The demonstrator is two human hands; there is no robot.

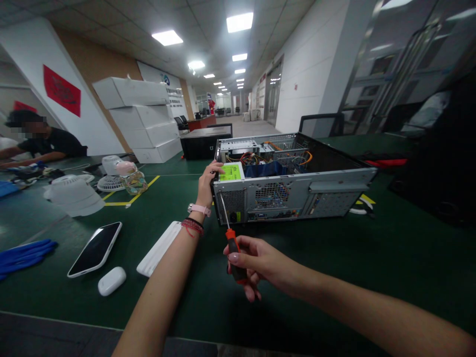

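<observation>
An opened computer case [340,181] lies on its side on the green table, its rear panel facing me. Inside its left corner sits a power supply [232,172] with a bright green label; wires and a dark blue part show behind it. My left hand [208,181] grips the case's left rear corner, fingers over the edge beside the power supply. In my right hand [253,263] is a screwdriver [232,243] with a red and black handle, pointing up. Its tip is at the upper left of the rear grille; whether it touches a screw I cannot tell.
To the left lie a phone [95,248], a white earbud case [112,281], a white flat object [159,249] and blue gloves [24,255]. Small fans [72,193] and stacked white boxes [143,119] stand farther back. A person [48,136] sits at far left.
</observation>
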